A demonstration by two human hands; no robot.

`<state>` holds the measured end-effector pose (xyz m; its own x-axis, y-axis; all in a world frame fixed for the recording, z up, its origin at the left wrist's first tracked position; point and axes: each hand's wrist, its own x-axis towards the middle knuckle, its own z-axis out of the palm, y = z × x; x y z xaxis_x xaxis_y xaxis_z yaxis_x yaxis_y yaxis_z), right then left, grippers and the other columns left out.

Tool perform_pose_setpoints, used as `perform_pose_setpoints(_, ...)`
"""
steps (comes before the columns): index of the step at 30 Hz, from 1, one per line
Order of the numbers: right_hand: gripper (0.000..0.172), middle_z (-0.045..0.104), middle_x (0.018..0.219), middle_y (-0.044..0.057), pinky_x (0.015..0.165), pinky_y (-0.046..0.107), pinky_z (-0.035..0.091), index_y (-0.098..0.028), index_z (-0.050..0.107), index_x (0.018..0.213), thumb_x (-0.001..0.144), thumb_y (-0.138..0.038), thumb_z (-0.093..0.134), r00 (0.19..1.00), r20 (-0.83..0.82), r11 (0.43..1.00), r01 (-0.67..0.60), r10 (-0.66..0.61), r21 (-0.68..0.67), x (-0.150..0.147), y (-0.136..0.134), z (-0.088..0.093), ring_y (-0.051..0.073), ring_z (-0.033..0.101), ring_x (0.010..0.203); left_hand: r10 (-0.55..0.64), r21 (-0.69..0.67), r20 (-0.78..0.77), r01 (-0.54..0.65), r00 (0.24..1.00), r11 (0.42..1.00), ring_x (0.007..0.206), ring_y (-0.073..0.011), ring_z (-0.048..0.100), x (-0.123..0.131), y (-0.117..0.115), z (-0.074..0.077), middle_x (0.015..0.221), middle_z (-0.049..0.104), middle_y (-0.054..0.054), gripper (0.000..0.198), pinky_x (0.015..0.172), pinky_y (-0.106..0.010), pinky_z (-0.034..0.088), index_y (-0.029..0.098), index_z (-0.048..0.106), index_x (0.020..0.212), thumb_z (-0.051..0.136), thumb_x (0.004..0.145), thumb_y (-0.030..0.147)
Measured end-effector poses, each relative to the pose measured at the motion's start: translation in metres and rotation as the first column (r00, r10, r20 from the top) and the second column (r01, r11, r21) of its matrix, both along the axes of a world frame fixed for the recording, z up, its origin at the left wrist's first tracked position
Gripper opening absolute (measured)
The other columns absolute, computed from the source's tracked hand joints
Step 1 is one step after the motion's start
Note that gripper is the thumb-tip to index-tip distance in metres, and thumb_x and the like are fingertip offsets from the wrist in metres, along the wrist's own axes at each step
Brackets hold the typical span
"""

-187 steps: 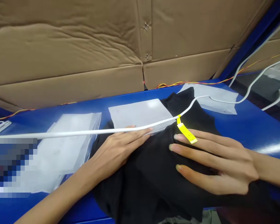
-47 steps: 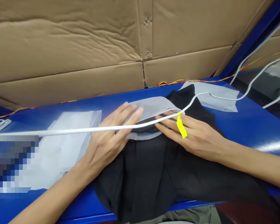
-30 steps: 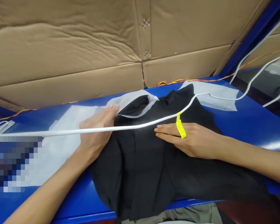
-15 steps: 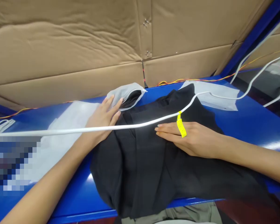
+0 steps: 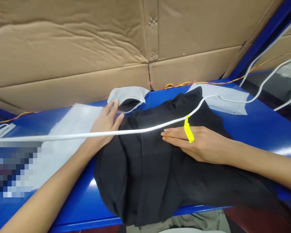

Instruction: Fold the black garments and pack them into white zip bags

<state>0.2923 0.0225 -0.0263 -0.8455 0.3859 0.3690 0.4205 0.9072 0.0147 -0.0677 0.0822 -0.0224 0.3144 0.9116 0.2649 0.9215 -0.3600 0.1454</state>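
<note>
A black fabric garment (image 5: 145, 168) lies bunched on the blue table (image 5: 87, 200). My right hand (image 5: 199, 144) rests flat and open on it, and a yellow tag (image 5: 188, 132) hangs on a short strap across the fingers. My left hand (image 5: 105, 121) is open at the garment's far left edge, its fingertips touching a translucent white plastic bag (image 5: 124, 96). Black fabric shows inside the bag's mouth. A white cable (image 5: 99, 134) runs across the view above both hands.
Another white bag (image 5: 223, 100) lies under the garment's far corner. A white sheet or bag stack (image 5: 70, 139) lies at left, partly behind a pixelated patch. Corrugated cardboard (image 5: 70, 48) walls the table's back edge, with orange-yellow wires (image 5: 184, 84) along it.
The plastic bag has moved to the far side of the table and now lies flatter. My left hand has drawn back toward the garment's edge. My right hand has stayed nearly still.
</note>
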Motion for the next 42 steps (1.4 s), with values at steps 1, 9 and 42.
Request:
perform_pose_setpoints(1,0.041,0.072,0.141,0.014,0.107,0.036,0.062,-0.01,0.07,0.135,0.1,-0.005,0.051,1.0,-0.002,1.0,0.001,-0.001,0.005,0.0,0.0,0.0,0.023,0.073,0.127,-0.013,-0.018,0.0,0.013,1.0,1.0,0.161,-0.0381,0.035,-0.001,0.001,0.0,0.174,0.035,-0.021,0.072,0.13,-0.059,0.035,0.011,0.033,0.169,0.032,0.113,0.056)
perform_pose_setpoints(9,0.044,0.071,0.142,0.014,0.107,0.037,0.062,-0.012,0.069,0.138,0.099,-0.003,0.051,1.0,0.016,1.0,-0.008,0.008,-0.003,0.001,0.001,-0.001,0.023,0.072,0.128,-0.051,-0.004,0.024,0.052,0.998,0.999,0.162,-0.0353,0.033,-0.001,0.001,0.002,0.176,0.033,-0.016,0.072,0.132,-0.053,0.036,0.015,0.034,0.169,0.032,0.112,0.059)
perform_pose_setpoints(42,0.017,0.049,0.071,-0.003,0.073,0.03,0.04,-0.022,0.05,0.073,0.072,-0.013,0.064,0.962,-0.182,0.715,-0.274,0.205,-0.643,0.01,-0.019,0.019,0.015,0.044,0.069,-0.694,-0.301,0.424,0.814,0.581,0.498,0.078,-0.0188,0.056,0.066,-0.09,0.047,0.085,0.066,0.0,0.054,0.077,-0.032,0.048,0.025,0.06,0.123,0.049,0.075,0.003)
